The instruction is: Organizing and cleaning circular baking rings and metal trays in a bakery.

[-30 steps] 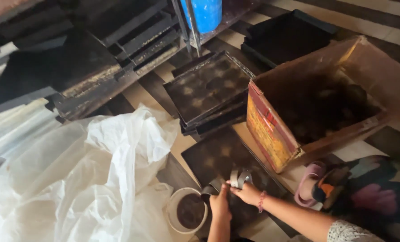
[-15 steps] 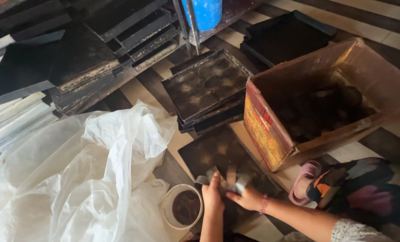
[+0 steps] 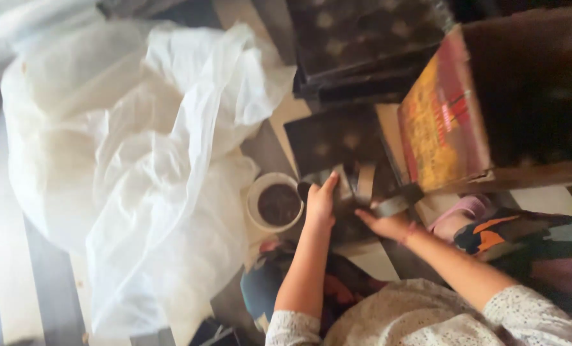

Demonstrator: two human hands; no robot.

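Observation:
The view is blurred. My left hand [image 3: 321, 204] rests with its fingers together against several grey metal pieces [image 3: 356, 182] that stand on a dark flat tray [image 3: 334, 138] on the floor. Whether it grips them is unclear. My right hand [image 3: 383, 224] lies just right of it and holds a curved grey metal strip [image 3: 396, 204] at the tray's near edge. Left of my left hand stands a small white bowl [image 3: 260, 195] with a dark filling.
An open cardboard box [image 3: 443, 122] with dark contents stands at the right, touching the tray. A stack of dark trays [image 3: 363, 51] lies behind it. A large crumpled white plastic sheet [image 3: 138, 154] covers the floor at the left. Patterned cloth [image 3: 523, 243] is at my right.
The camera has dropped closer and tilted down, so the far shelves are out of view. My hands stay over the dark tray with the metal pieces, now slightly further apart.

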